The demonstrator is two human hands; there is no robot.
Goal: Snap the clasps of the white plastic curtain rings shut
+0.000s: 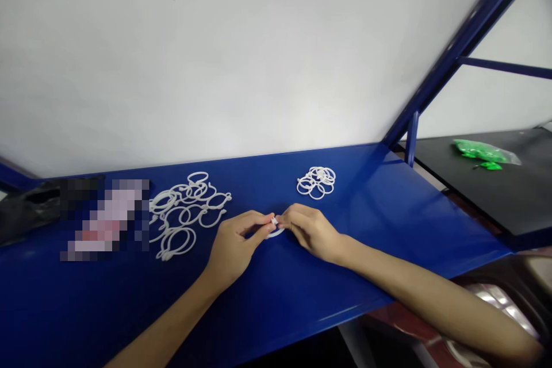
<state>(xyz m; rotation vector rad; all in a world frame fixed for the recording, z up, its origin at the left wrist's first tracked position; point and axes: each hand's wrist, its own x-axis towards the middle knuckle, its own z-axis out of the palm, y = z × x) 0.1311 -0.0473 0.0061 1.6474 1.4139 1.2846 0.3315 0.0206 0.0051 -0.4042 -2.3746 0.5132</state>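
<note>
A white plastic ring with a small clasp (275, 222) is pinched between my two hands, just above the blue table (276, 305). My left hand (235, 244) grips the clasp end between thumb and forefinger. From the other side, my right hand (317, 233) has its fingertips closed on the same ring; the lower curve of the ring shows beneath my fingers. Left of my hands lies a spread of similar white rings (188, 215), several with their ends apart. Beyond my right hand sits a smaller cluster of white rings (319, 175), which look closed.
A pixelated patch (107, 218) hides something at the left, beside a black bag-like item (26, 210). A white wall (259, 57) stands behind the table. Blue metal bars (448, 52) rise at right, and a black table (487, 190) holds green pieces in clear plastic (480, 150).
</note>
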